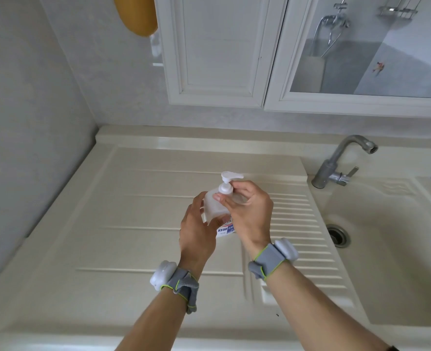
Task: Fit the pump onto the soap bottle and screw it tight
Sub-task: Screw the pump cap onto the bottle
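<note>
The translucent white plastic soap bottle stands upright at the centre of the cream ribbed worktop, its blue-and-white label showing low between the two wrists; what it holds is hard to judge through the frosted wall, though the body looks pale and possibly near empty. The white plastic pump sits on the bottle's neck, its spout pointing toward 3 o'clock and its round collar resting at the top of the shoulder. The left hand comes in from 6 o'clock and wraps the bottle's left side, thumb forward and fingers curled behind, its grip closed around the body. The right hand arches over from 4 o'clock, wrist bent, with thumb and forefinger pinched on the pump's collar and the other fingers folded beneath; its grip is clamped on the pump. Both forearms carry a grey wrist strap with a white sensor pod. At 3 o'clock lies the cream sink basin with its metal drain, and the grey metal tap stands at 2 o'clock.
</note>
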{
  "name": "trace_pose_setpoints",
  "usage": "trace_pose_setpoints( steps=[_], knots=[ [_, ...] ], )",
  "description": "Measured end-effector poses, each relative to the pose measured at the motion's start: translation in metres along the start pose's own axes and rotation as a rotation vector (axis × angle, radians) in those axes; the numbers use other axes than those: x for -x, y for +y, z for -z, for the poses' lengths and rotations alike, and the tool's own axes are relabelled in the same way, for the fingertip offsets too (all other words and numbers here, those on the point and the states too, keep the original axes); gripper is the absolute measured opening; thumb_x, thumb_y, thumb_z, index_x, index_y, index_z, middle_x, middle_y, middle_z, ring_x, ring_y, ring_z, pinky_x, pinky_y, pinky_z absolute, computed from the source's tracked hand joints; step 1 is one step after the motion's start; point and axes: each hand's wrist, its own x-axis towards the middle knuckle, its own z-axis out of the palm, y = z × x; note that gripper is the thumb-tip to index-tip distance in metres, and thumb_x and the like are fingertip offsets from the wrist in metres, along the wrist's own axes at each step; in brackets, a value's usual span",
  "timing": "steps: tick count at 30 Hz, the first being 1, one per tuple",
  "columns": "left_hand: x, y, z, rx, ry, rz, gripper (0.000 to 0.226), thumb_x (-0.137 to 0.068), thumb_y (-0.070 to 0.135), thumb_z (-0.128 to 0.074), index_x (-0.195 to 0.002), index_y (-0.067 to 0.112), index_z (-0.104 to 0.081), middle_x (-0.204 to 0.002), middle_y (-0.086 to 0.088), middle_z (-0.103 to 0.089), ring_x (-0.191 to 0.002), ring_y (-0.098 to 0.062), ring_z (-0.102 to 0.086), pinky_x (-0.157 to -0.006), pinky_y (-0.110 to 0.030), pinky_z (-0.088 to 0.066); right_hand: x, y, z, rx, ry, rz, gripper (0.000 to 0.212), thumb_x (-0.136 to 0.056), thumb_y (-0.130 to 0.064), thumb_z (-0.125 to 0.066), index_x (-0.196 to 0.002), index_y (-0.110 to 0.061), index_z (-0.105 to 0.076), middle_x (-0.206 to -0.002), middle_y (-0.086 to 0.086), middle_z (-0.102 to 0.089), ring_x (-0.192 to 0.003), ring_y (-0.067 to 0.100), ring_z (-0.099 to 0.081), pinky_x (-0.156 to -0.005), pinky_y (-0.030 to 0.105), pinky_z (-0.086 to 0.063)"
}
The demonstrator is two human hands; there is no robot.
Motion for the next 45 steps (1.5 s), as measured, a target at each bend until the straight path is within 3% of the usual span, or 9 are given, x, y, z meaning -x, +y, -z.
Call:
trace_pose_setpoints(
  steps=[4,7,11,15,19,23,28,40,45],
  knots=[
    [-0.001,0.000,0.001,0.015,-0.012,-0.003,0.065,-0.080,0.028,-0.086,-0.137,0.033,-0.054,-0.129,0.004,-0.066,-0.121,-0.019,-0.064,-0.097,-0.040,-0.055,-0.008,-0.005,0.014,0.006,-0.112,-0.004,0.037,-0.065,-0.013,-0.096,-0.097,-0.015,-0.076,-0.096,-0.006,-0.080,-0.096,0.009,-0.075,-0.093,0.032,-0.057],
    [-0.001,-0.002,0.001,0.021,-0.014,-0.008,0.066,-0.080,0.029,-0.086,-0.137,0.032,-0.054,-0.130,0.004,-0.066,-0.122,-0.020,-0.063,-0.098,-0.044,-0.055,-0.026,-0.012,0.034,-0.054,-0.415,-0.050,0.043,-0.077,0.002,-0.084,-0.117,-0.009,-0.073,-0.117,0.005,-0.077,-0.113,0.014,-0.071,-0.106,0.037,-0.053],
    [-0.003,-0.004,0.001,0.021,-0.020,-0.012,0.067,-0.079,0.030,-0.086,-0.139,0.030,-0.054,-0.131,0.003,-0.066,-0.122,-0.020,-0.063,-0.090,-0.031,-0.054,-0.043,-0.013,0.042,-0.053,-0.656,-0.085,0.049,-0.087,0.014,-0.068,-0.134,0.000,-0.060,-0.126,0.018,-0.069,-0.108,0.008,-0.068,-0.102,0.024,-0.052],
    [-0.002,-0.004,0.001,0.032,-0.026,-0.013,0.068,-0.080,0.032,-0.086,-0.139,0.031,-0.053,-0.130,0.005,-0.065,-0.121,-0.016,-0.062,-0.077,-0.011,-0.043,-0.046,-0.007,0.038,-0.003,-0.613,-0.046,0.042,-0.086,0.010,-0.071,-0.128,0.005,-0.064,-0.120,0.014,-0.073,-0.103,0.003,-0.068,-0.097,0.021,-0.052],
    [-0.003,-0.004,0.001,0.037,-0.026,-0.020,0.067,-0.080,0.031,-0.086,-0.138,0.032,-0.053,-0.129,0.005,-0.065,-0.120,-0.017,-0.063,-0.079,-0.013,-0.045,-0.037,-0.005,0.030,-0.010,-0.442,-0.013,0.029,-0.076,0.006,-0.083,-0.103,-0.003,-0.076,-0.098,0.003,-0.079,-0.089,0.002,-0.072,-0.083,0.018,-0.056],
    [-0.002,-0.005,0.000,0.031,-0.015,-0.025,0.067,-0.079,0.031,-0.086,-0.138,0.032,-0.054,-0.129,0.006,-0.066,-0.121,-0.017,-0.064,-0.086,-0.024,-0.049,-0.021,-0.003,0.017,-0.043,-0.226,-0.003,0.030,-0.070,-0.001,-0.090,-0.098,-0.002,-0.077,-0.094,0.006,-0.081,-0.080,0.005,-0.073,-0.076,0.018,-0.056],
    [-0.002,-0.005,0.001,0.033,-0.018,-0.021,0.066,-0.079,0.030,-0.086,-0.137,0.034,-0.054,-0.129,0.005,-0.066,-0.120,-0.015,-0.064,-0.074,-0.003,-0.045,-0.006,-0.001,0.004,-0.049,-0.085,0.008,0.032,-0.069,-0.001,-0.090,-0.098,-0.003,-0.077,-0.096,0.006,-0.081,-0.084,0.008,-0.075,-0.083,0.023,-0.059],
    [-0.008,-0.008,0.005,0.027,-0.072,-0.029,0.065,-0.080,0.027,-0.085,-0.137,0.031,-0.055,-0.130,0.004,-0.067,-0.122,-0.019,-0.064,-0.095,-0.038,-0.056,-0.067,-0.008,0.039,0.032,-0.795,-0.056,0.038,-0.087,0.001,-0.075,-0.124,-0.006,-0.069,-0.130,0.006,-0.071,-0.123,0.008,-0.065,-0.104,0.024,-0.051],
    [-0.009,-0.007,0.007,0.024,-0.074,-0.036,0.066,-0.080,0.027,-0.086,-0.138,0.030,-0.054,-0.129,0.004,-0.067,-0.120,-0.019,-0.064,-0.095,-0.037,-0.056,-0.064,-0.007,0.035,0.026,-0.837,-0.013,0.032,-0.092,0.004,-0.068,-0.124,0.002,-0.068,-0.129,0.010,-0.072,-0.131,0.014,-0.060,-0.100,0.019,-0.049]
  ],
)
